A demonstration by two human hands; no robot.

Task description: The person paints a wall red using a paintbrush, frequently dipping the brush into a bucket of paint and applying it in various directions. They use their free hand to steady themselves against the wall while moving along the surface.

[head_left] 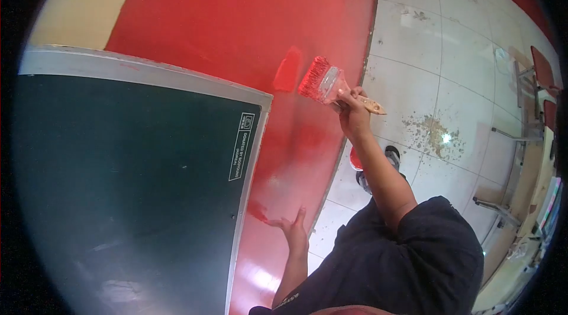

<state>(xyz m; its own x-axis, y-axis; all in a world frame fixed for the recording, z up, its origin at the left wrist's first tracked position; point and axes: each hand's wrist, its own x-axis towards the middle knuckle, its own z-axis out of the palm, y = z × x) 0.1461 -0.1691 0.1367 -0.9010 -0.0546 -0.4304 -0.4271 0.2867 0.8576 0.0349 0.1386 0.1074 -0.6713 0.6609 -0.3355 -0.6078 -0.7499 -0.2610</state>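
Note:
A wide paintbrush with bristles loaded in red paint is in my right hand, its fingers wrapped round the base of the wooden handle. The bristles are close to the red wall, beside a brighter red patch of paint. Lower down, my left hand is open with thumb and fingers spread, near the wall and to the right of the board's frame. A red container on the floor is partly hidden behind my right forearm.
A dark green board with a pale metal frame covers the left side. Cream wall shows above it. White floor tiles carry a stained patch. Desks and chairs line the right edge.

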